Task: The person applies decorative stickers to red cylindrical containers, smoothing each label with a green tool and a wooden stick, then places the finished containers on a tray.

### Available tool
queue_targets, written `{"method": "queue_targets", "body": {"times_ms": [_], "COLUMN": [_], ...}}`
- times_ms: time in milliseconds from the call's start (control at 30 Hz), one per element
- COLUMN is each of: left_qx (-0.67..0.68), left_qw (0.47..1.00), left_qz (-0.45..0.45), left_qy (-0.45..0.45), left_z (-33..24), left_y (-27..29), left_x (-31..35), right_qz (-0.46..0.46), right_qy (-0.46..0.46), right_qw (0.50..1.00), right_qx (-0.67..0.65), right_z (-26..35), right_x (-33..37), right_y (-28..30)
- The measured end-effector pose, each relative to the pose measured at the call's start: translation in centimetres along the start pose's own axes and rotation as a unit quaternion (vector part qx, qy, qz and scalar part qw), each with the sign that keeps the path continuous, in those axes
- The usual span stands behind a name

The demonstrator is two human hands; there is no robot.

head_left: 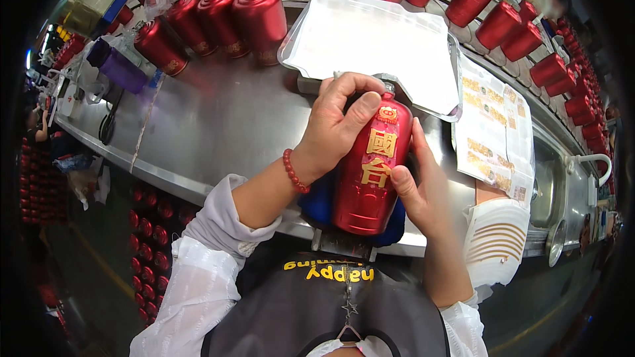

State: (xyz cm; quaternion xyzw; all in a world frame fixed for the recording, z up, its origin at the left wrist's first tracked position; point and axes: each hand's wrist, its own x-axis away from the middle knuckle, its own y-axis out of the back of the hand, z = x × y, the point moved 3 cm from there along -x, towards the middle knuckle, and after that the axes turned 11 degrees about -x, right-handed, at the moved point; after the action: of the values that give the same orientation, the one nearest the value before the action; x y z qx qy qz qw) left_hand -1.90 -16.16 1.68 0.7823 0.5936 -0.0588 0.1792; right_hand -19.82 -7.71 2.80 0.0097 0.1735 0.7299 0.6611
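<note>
A glossy red bottle (365,206) with raised gold lettering lies tilted in front of me, its neck pointing away. My left hand (340,119) curls over its shoulder and neck, the thumb along the upper front. Against the lower right side rests my right hand (420,192), thumb on the front face and fingers at the side, partly hidden behind it. Under the bottle, a blue pad (319,203) shows at the table's near edge.
A white-lined metal tray (377,39) sits beyond the bottle. Sheets of gold labels (493,125) lie right of it, above curved brown strips on a white sheet (496,238). Red bottles (259,23) stand at the back left, near a purple container (119,66). More bottles line a conveyor (493,59).
</note>
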Motion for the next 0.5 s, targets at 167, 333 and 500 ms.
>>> {"method": "queue_targets", "body": {"times_ms": [167,333,500], "left_qx": [0.039,-0.014,-0.048], "left_qw": [0.999,1.000,0.999], "left_qz": [0.001,-0.010,0.001], "left_qy": [-0.008,-0.023,-0.023], "left_z": [1.2,0.0,-0.2], "left_y": [0.1,-0.2,-0.4], "left_x": [3.6,4.9,5.1], "right_qz": [-0.008,-0.001,-0.004], "right_qy": [-0.024,-0.055,-0.037], "right_qw": [0.999,0.996,0.996], "right_qx": [-0.036,-0.076,-0.080], "right_z": [0.3,-0.3,-0.7], "right_x": [0.0,0.3,0.3], "right_y": [-0.4,0.1,0.0]}}
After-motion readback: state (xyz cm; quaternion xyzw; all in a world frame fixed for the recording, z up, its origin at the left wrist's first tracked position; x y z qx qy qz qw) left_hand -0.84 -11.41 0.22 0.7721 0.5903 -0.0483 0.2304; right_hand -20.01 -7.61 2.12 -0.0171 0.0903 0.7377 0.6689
